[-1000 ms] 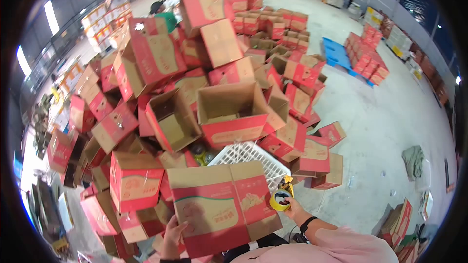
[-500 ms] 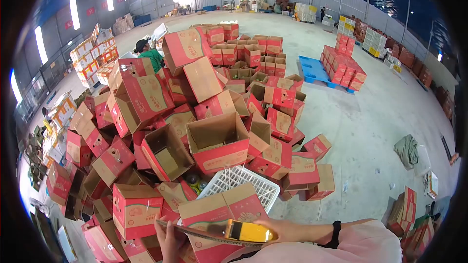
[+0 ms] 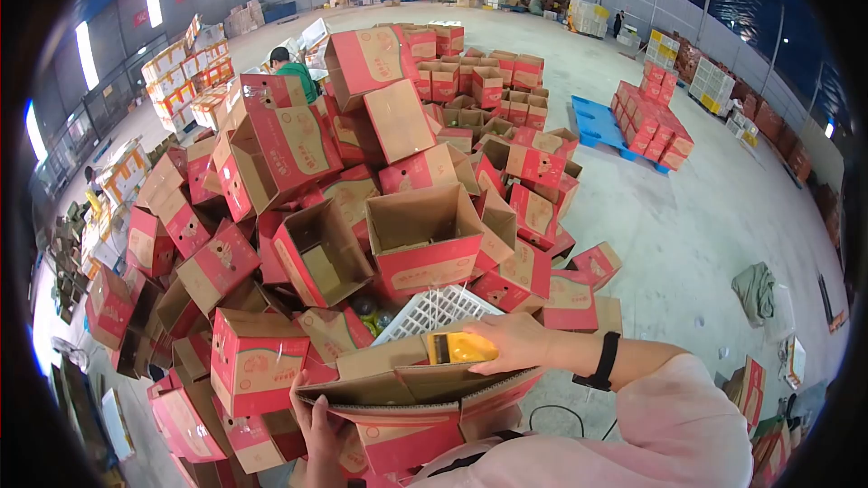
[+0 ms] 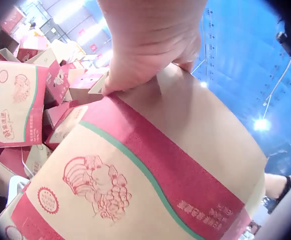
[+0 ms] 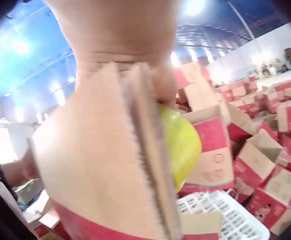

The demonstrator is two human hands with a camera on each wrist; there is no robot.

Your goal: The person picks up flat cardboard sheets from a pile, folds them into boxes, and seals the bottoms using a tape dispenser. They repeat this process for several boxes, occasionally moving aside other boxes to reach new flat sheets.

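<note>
A red-and-tan carton [image 3: 398, 402], partly spread between its panels, is held in front of the body. At its left edge, my left hand [image 3: 316, 425] grips the cardboard; the left wrist view shows that hand [image 4: 150, 45] over the printed carton panel [image 4: 105, 180]. My right hand [image 3: 520, 343] holds a yellow tape dispenser [image 3: 463, 347] at the carton's far upper edge. In the right wrist view, the hand [image 5: 120, 37] lies over two cardboard edges, with the yellow dispenser [image 5: 183, 145] beside them, partly hidden.
A white plastic crate [image 3: 434, 310] stands just beyond the held carton. Behind it rises a large heap of empty cartons [image 3: 425, 244]. A person in green [image 3: 294, 72] is beyond the heap. Stacked red cartons [image 3: 651, 122] stand by a blue pallet [image 3: 601, 131] at right.
The carton has tipped from its printed face towards me to nearly edge-on, and its panels have spread. My right hand has brought the tape dispenser from the carton's right side to its far edge.
</note>
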